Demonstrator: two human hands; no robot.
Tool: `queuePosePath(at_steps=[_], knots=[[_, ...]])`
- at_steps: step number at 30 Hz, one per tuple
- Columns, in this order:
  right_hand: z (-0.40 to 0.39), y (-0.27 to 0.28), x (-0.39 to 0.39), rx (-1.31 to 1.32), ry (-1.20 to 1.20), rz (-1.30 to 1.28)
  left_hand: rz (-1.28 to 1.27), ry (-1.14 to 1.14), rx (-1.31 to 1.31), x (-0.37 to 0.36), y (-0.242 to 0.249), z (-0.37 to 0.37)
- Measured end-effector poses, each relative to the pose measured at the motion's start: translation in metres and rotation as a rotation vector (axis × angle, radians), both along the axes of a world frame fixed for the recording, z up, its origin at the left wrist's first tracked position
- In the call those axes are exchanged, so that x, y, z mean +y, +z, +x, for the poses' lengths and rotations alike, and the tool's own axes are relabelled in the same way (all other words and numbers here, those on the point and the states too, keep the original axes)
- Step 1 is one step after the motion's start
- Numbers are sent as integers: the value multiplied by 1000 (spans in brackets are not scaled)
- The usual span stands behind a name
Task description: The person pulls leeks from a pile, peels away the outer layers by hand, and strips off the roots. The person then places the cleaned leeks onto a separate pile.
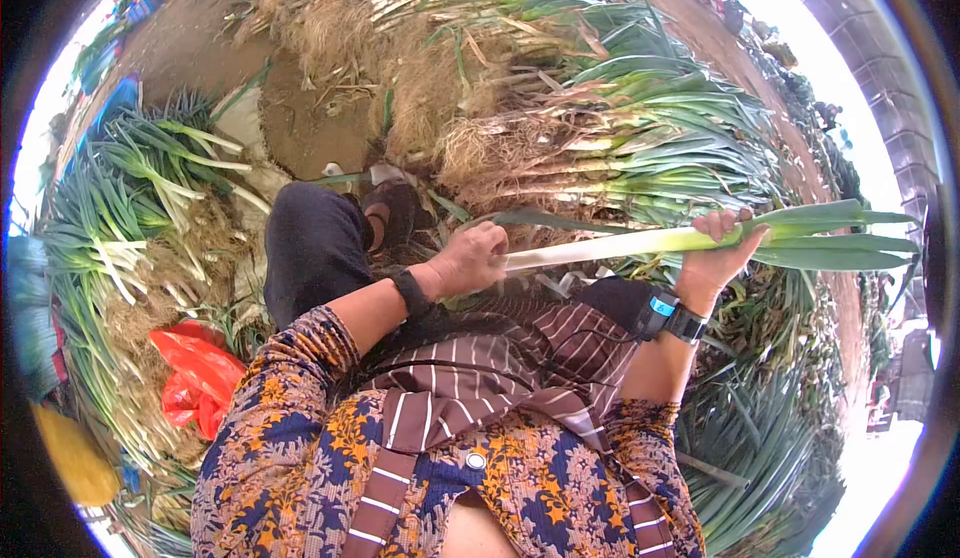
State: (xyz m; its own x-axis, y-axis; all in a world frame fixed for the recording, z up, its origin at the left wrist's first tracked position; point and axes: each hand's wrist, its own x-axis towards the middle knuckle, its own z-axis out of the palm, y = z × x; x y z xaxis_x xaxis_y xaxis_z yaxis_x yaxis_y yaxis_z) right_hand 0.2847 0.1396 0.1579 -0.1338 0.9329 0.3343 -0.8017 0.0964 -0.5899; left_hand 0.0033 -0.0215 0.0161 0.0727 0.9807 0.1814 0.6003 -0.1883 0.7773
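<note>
A long leek lies across in front of me, its white end to the left and its green leaves fanning out to the right. My left hand is closed at the white end, with the fingers curled in. Around the upper stem, where white turns green, my right hand is wrapped. A loose dark green leaf strip runs from near my left fingers, just above the stem. Roots at the white end are hidden by my left hand.
Ahead lies a big row of unpeeled leeks with shaggy roots. Trimmed leeks are heaped at left, near a red plastic bag. Green leaves pile up at lower right. Bare soil shows beyond my knee.
</note>
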Motion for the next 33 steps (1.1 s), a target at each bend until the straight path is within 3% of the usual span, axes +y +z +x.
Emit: queuePosePath(at_steps=[11,17,22,24,28,31,32,33], knots=[[-1,-14,-1,-8,-39,-56,-45,-25,3,-4,-2,-8],[1,-19,1,12,-50,-97,57,-33,34,-2,-12,-9],[8,-20,3,-38,-174,-160,-187,-48,-265,-3,1,-30],[19,-23,9,54,-86,-170,-316,-1,-446,-4,5,-42],[30,-28,10,159,-7,-144,-173,47,-318,0,10,-58],[43,-33,15,198,42,-60,-156,156,-85,-1,1,-74],[44,-31,14,210,59,-22,-263,231,5,-3,3,-77],[45,-29,13,221,76,17,-87,268,159,-4,3,-72]])
